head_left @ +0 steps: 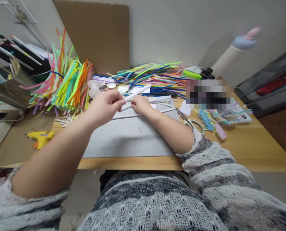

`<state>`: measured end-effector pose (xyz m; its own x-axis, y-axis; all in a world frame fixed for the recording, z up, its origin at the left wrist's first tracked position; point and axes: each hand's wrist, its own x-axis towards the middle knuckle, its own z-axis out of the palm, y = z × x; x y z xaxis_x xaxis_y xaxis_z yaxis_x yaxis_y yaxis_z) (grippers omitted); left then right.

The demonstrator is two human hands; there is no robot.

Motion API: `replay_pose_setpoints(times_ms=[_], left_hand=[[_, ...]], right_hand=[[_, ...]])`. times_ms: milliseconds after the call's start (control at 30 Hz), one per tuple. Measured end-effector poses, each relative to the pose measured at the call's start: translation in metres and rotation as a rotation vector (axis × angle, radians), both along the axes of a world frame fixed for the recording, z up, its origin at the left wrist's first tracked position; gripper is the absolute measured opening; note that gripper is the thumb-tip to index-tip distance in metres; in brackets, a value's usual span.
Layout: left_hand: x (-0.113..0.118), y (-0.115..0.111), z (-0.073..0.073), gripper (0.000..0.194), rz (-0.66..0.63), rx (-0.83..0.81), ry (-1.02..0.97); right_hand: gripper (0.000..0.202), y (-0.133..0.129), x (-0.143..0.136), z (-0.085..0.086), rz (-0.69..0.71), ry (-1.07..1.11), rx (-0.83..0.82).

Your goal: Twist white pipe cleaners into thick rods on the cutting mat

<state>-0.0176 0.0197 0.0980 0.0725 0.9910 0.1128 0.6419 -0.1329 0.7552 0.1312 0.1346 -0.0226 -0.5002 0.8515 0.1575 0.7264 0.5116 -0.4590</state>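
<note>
My left hand and my right hand meet over a grey cutting mat and pinch a white pipe cleaner between them; its free end sticks up and away to the right. More white pipe cleaners lie flat on the mat just under and beside my right hand. Both forearms are bare, with grey knitted sleeves pushed up.
Heaps of coloured pipe cleaners lie at the back left and back centre. Scissors rest right of the mat. A yellow glue gun lies at the left. Cardboard leans on the wall. A pen holder stands far left.
</note>
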Motion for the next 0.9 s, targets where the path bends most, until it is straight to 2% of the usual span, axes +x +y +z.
replay_pose_setpoints(times_ms=[133, 233, 300, 367, 467, 533, 600, 667, 800, 900], left_hand=[[-0.002, -0.014, -0.017, 0.019, 0.012, -0.015, 0.066], [-0.003, -0.017, -0.029, 0.019, -0.013, -0.059, 0.125], [0.0, -0.014, -0.039, 0.019, -0.062, -0.1, 0.16], [0.004, -0.011, -0.052, 0.018, -0.099, -0.142, 0.187], [0.012, -0.007, -0.07, 0.019, -0.12, -0.171, 0.183], [0.016, -0.006, -0.078, 0.02, -0.131, -0.17, 0.166], [0.017, -0.006, -0.084, 0.019, -0.134, -0.171, 0.158], [0.016, -0.008, -0.088, 0.017, -0.133, -0.164, 0.16], [0.017, -0.012, -0.1, 0.016, -0.172, -0.149, 0.187], [0.019, -0.015, -0.106, 0.017, -0.23, -0.199, 0.253]], right_hand=[[0.025, 0.01, -0.001, -0.003, -0.048, 0.066, -0.035], [0.029, 0.024, 0.005, 0.005, -0.049, 0.203, -0.005], [0.029, 0.03, 0.012, 0.019, -0.066, 0.373, 0.087], [0.029, 0.028, 0.021, 0.04, -0.088, 0.495, 0.24], [0.032, 0.002, 0.036, 0.073, 0.009, 0.379, 0.408], [0.035, -0.023, 0.044, 0.085, 0.071, 0.219, 0.436], [0.036, -0.043, 0.05, 0.083, 0.107, 0.076, 0.454], [0.035, -0.05, 0.054, 0.069, 0.077, -0.035, 0.456], [0.032, -0.04, 0.059, 0.045, 0.057, -0.111, 0.396], [0.031, -0.037, 0.059, 0.048, -0.069, -0.117, 0.336]])
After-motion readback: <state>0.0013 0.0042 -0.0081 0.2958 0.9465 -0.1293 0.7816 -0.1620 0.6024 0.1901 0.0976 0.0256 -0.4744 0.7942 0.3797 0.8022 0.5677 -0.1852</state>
